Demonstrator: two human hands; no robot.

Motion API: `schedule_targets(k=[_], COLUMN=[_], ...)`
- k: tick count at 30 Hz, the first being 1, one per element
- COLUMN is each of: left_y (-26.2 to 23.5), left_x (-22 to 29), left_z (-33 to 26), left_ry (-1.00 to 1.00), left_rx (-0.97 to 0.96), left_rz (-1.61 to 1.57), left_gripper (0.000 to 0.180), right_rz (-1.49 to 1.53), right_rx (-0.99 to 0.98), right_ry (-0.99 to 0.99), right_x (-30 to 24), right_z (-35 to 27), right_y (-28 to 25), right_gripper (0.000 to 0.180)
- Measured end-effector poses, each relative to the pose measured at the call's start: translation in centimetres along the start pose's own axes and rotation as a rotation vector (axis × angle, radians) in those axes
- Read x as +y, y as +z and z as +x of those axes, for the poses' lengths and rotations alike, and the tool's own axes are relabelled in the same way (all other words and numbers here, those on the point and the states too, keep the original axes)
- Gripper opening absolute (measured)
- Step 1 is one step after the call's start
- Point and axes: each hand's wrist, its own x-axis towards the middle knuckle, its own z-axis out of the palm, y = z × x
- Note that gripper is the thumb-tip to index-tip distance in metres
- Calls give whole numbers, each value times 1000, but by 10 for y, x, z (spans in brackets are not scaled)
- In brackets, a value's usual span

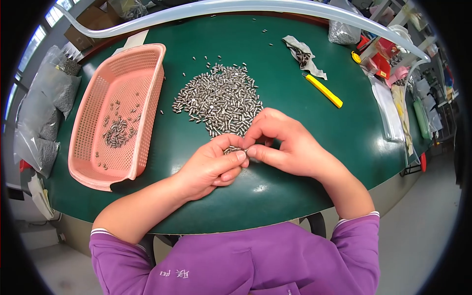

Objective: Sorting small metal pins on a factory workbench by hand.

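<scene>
A heap of small silvery metal pins (221, 96) lies loose on the green table, just beyond my hands. Several of the same metal pins sit in the curled fingers of my left hand (209, 167), in front of the heap. My right hand (280, 142) meets it there, thumb and forefinger pinched together at the left fingertips. Whatever is in that pinch is too small and covered to make out fully; it looks like one of the pins. To the left stands a pink plastic basket (83, 128) with a smaller pile of pins (118, 132) on its bottom.
A yellow utility knife (323, 91) lies at the right, near a crumpled wrapper (305, 56) with dark pieces in it. Clear bags of small metal parts (64, 93) line the left edge. A translucent tube (226, 7) arches across the top. Stray pins dot the far table (290, 27).
</scene>
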Motion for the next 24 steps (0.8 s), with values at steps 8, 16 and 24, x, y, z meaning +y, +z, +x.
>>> schedule_targets(k=[8, 16, 24], left_y=[0, -2, -1], left_x=[-1, 1, 2], left_z=[0, 0, -1], left_ry=[11, 17, 31], left_rx=[0, -16, -13], left_rz=[-19, -25, -47], left_gripper=[10, 16, 22], right_rz=[114, -461, -565], right_rx=[139, 233, 120], right_ry=[62, -85, -94], right_x=[-1, 20, 25], right_z=[3, 4, 1], right_y=[0, -7, -6], right_gripper=[11, 14, 14])
